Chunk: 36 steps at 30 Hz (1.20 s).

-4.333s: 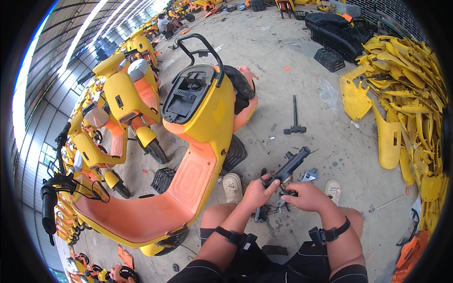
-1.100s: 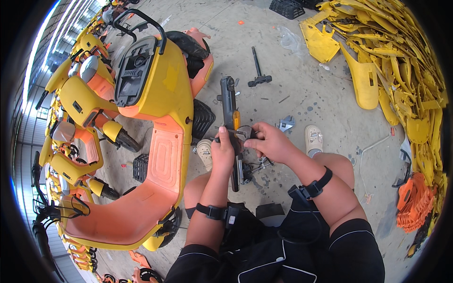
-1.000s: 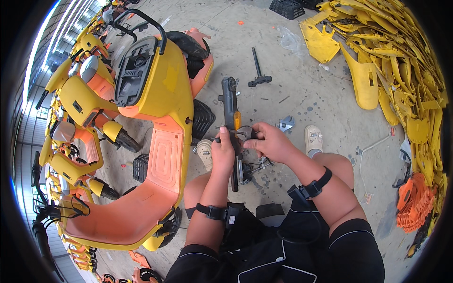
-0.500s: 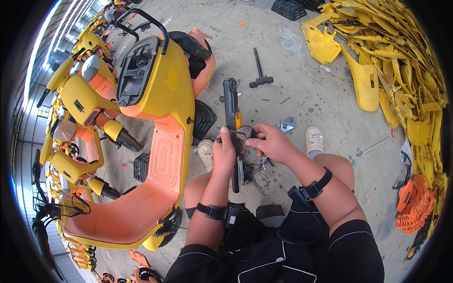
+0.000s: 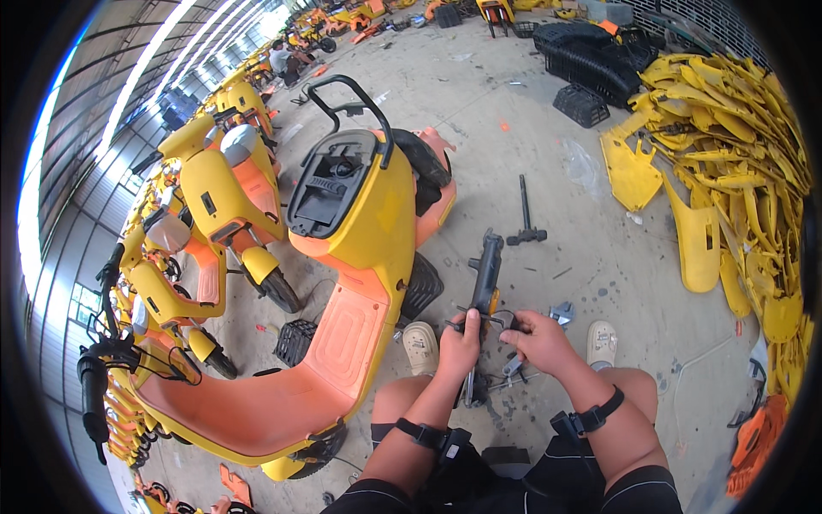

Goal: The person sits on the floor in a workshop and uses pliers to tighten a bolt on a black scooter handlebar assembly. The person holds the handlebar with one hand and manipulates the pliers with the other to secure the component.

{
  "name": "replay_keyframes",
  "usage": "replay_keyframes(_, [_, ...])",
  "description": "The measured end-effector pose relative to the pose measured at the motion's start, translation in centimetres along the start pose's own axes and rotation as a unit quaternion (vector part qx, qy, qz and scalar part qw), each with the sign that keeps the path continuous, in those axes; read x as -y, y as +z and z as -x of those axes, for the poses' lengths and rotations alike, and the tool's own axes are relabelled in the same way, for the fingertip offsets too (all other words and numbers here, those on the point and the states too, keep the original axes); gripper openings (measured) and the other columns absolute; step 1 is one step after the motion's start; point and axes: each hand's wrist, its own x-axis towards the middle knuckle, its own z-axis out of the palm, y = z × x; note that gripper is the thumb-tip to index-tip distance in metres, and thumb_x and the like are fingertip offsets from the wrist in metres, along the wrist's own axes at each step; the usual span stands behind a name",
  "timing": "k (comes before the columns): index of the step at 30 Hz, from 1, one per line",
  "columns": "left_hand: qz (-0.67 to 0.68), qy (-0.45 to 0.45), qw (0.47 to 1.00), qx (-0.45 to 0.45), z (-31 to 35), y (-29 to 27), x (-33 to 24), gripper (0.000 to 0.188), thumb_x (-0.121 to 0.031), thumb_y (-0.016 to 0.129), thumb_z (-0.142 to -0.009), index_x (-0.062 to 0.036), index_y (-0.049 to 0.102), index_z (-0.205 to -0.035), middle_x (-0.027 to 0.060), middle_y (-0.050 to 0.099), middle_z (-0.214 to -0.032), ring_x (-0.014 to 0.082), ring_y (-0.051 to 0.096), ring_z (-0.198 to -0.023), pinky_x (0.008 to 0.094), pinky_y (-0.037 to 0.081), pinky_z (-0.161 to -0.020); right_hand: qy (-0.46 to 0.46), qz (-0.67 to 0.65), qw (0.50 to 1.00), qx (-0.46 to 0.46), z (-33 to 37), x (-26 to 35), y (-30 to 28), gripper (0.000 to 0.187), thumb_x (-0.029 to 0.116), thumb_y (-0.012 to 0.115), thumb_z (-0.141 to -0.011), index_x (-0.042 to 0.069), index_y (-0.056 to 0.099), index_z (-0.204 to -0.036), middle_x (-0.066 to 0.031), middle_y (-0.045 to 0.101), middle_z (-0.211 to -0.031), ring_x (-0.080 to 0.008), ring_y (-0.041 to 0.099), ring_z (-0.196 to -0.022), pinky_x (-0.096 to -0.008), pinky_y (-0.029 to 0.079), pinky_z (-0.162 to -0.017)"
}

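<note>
Between my knees stands a black front-fork leg (image 5: 488,261) with an orange reflector, pointing away from me. My left hand (image 5: 460,344) is closed around its middle, thumb on top; a thin dark rod sticks out by that thumb. Right beside it, my right hand (image 5: 543,343) pinches a small curved dark part (image 5: 503,319) against the leg's right side. Its exact kind is hard to make out. An adjustable wrench (image 5: 562,313) lies on the floor past my right hand. Several small metal pieces are partly hidden below the hands. Farther off lies a T-shaped fork stem (image 5: 526,214).
A yellow and orange scooter body (image 5: 360,248) stands close on my left, with more scooters (image 5: 210,193) behind it. A heap of yellow panels (image 5: 728,171) fills the right side. Black crates (image 5: 582,104) sit at the back; orange parts (image 5: 755,445) lie near right.
The view has tilted up and shifted left, so more of the far hall shows. Both hands stay at the fork leg; the right still pinches the curved part.
</note>
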Motion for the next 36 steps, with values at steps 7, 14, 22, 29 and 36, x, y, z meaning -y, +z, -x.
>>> replay_keyframes(7, [-0.056,0.029,0.998,-0.008,0.6,0.2,-1.1,0.040,-0.035,0.051,-0.105,0.0009,0.062,-0.093,0.0036,0.064,-0.074,0.0106,0.057,-0.068,0.0281,0.046,-0.062,0.005,0.018,1.000,0.010,0.2,0.8,-0.5,0.045,0.018,0.076,-0.089,-0.009,0.058,-0.120,-0.0094,0.068,-0.083,-0.0095,0.055,-0.053,-0.0256,0.045,-0.049])
replay_keyframes(14, [-0.072,0.057,0.996,-0.011,0.8,0.5,-1.3,0.038,-0.035,0.052,-0.104,0.0003,0.062,-0.095,0.0039,0.064,-0.075,0.0107,0.057,-0.070,0.0286,0.046,-0.064,0.058,-0.030,0.997,0.036,0.5,1.8,-1.3,0.037,0.018,0.076,-0.089,-0.005,0.062,-0.115,-0.0085,0.068,-0.080,-0.0087,0.056,-0.050,-0.0234,0.044,-0.045])
replay_keyframes(22, [-0.057,0.046,0.997,-0.005,0.6,0.8,-0.8,0.038,-0.038,0.056,-0.102,-0.0012,0.064,-0.108,0.0023,0.063,-0.076,0.0094,0.054,-0.071,0.0284,0.046,-0.064,0.065,-0.057,0.996,0.035,0.5,1.9,-1.4,0.038,0.018,0.077,-0.089,-0.004,0.061,-0.115,-0.0089,0.067,-0.079,-0.0093,0.055,-0.050,-0.0233,0.043,-0.044])
replay_keyframes(29, [-0.069,0.054,0.996,-0.001,0.7,1.2,-0.9,0.036,-0.035,0.053,-0.104,-0.0005,0.062,-0.103,0.0023,0.064,-0.079,0.0090,0.056,-0.073,0.0272,0.047,-0.066,0.057,-0.033,0.997,0.035,0.4,1.6,-1.7,0.036,0.017,0.072,-0.092,-0.005,0.058,-0.116,-0.0105,0.067,-0.080,-0.0089,0.054,-0.051,-0.0234,0.042,-0.045])
replay_keyframes(36, [-0.037,0.060,0.997,0.016,0.8,1.6,-0.6,0.037,-0.036,0.051,-0.105,-0.0006,0.062,-0.106,0.0017,0.064,-0.081,0.0086,0.056,-0.074,0.0266,0.047,-0.066,0.027,0.028,0.999,0.006,0.0,-0.4,-1.5,0.033,0.020,0.067,-0.096,-0.005,0.054,-0.114,-0.0107,0.067,-0.080,-0.0114,0.057,-0.055,-0.0274,0.044,-0.049])
